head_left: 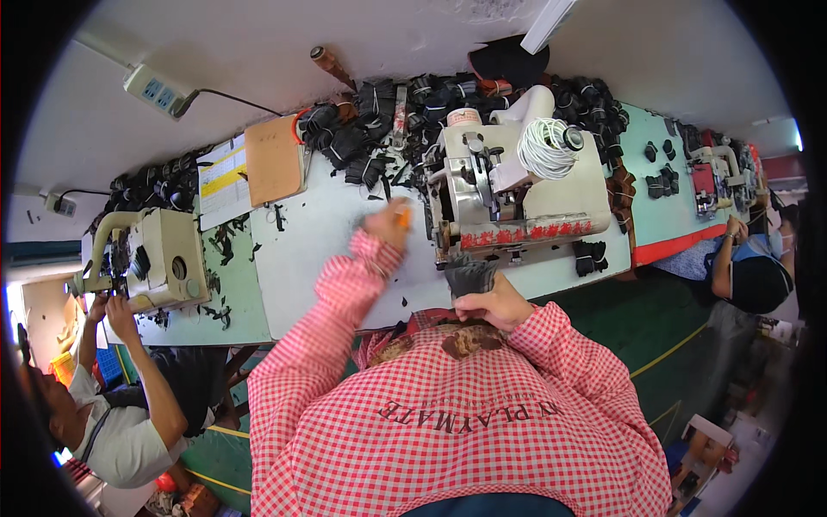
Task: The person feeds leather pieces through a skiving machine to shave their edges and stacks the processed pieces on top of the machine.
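White flat worktable (293, 246) beneath blurred left hand (384, 227), its fingers curled round a small orange object (403, 217). Right hand (501, 303): fingers clamped on dark-grey layered fabric bundle (469, 277), which projects beyond fingertips.

The left hand (388, 224) is blurred, its orange item (403, 219), perhaps a handle, indistinct.

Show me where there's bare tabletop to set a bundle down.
A broad bare patch lies on the white table, between the folder and your left hand. Another lies on the right green table, between small bundles and the red front edge. Crowded: the white table's back, heaped with black bundles, and the left green table, strewn with scraps.
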Available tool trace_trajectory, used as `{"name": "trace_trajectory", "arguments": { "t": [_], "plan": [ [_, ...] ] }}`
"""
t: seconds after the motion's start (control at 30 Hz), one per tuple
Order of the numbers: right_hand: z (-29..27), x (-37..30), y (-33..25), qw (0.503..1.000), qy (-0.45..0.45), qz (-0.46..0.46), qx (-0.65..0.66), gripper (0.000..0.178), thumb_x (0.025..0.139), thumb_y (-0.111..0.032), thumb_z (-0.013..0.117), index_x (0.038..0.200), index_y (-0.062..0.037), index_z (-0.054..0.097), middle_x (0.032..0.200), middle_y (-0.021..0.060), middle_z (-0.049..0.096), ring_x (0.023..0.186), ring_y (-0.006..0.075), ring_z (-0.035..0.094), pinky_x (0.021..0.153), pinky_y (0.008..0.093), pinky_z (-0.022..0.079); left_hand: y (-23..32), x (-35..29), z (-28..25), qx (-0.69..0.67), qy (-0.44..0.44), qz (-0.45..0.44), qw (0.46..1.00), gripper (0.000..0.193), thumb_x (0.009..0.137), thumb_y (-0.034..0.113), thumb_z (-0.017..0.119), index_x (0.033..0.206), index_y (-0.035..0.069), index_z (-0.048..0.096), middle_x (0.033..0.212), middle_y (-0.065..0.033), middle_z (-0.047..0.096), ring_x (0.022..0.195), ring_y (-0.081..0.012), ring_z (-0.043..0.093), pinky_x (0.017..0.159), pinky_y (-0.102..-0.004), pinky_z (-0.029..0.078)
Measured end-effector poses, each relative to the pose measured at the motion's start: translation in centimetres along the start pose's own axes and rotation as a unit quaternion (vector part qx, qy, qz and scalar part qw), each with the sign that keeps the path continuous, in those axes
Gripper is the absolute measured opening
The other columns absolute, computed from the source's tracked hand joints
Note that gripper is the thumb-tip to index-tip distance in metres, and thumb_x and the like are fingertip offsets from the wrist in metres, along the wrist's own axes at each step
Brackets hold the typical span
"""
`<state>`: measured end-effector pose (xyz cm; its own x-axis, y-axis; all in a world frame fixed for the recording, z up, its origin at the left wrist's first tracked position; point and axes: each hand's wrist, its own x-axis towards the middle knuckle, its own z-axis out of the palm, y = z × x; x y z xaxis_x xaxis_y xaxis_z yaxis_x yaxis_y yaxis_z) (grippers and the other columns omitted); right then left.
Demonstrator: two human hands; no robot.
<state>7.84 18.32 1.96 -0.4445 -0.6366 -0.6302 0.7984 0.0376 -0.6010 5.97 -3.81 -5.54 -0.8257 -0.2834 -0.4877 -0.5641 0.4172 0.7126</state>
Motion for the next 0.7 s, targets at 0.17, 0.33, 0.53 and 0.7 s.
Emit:
{"name": "trace_trajectory", "arguments": {
  "t": [0.17,0.33,0.53,0.7],
  "plan": [
    [0.3,-0.3,-1.4,0.997,0.076,-0.024,0.002,0.023,0.074,0.005,0.064,0.094,0.0002,0.056,0.076,0.0074,0.059,0.063,0.0169,0.058,0.057,0.0284,0.049,-8.6,8.6,-2.9,0.237,0.04,0.05,0.969,0.031,0.079,0.02,0.062,0.107,0.006,0.059,0.099,-0.0199,0.063,0.092,-0.0337,0.06,0.081,-0.0385,0.05],
    [-1.4,-0.8,-2.1,0.991,0.051,-0.116,0.03,0.022,0.075,0.006,0.063,0.095,0.0013,0.057,0.077,0.009,0.06,0.067,0.0187,0.059,0.059,0.0312,0.05,-7.9,6.4,-3.5,0.303,0.033,0.137,0.942,0.023,0.075,0.022,0.063,0.09,0.005,0.062,0.096,-0.0203,0.062,0.087,-0.0347,0.061,0.077,-0.0413,0.05],
    [-4.2,-1.6,-2.1,0.993,0.008,-0.115,0.034,0.025,0.076,0.004,0.064,0.099,0.0015,0.056,0.079,0.0095,0.061,0.069,0.019,0.06,0.061,0.0316,0.051,3.3,-3.5,-3.1,-0.011,-0.023,0.191,0.981,0.017,0.078,0.006,0.061,0.093,-0.002,0.061,0.08,-0.0128,0.064,0.067,-0.0221,0.063,0.063,-0.0301,0.051],
    [-3.4,-2.6,-3.4,0.988,-0.032,-0.128,0.079,0.026,0.077,0.0,0.066,0.102,-0.0004,0.057,0.08,0.0073,0.061,0.07,0.0173,0.061,0.06,0.0304,0.052,9.5,-8.0,1.5,-0.14,-0.059,0.341,0.928,0.018,0.082,0.0,0.058,0.099,-0.004,0.06,0.082,-0.0092,0.063,0.071,-0.0144,0.062,0.065,-0.0253,0.05]
  ]
}}
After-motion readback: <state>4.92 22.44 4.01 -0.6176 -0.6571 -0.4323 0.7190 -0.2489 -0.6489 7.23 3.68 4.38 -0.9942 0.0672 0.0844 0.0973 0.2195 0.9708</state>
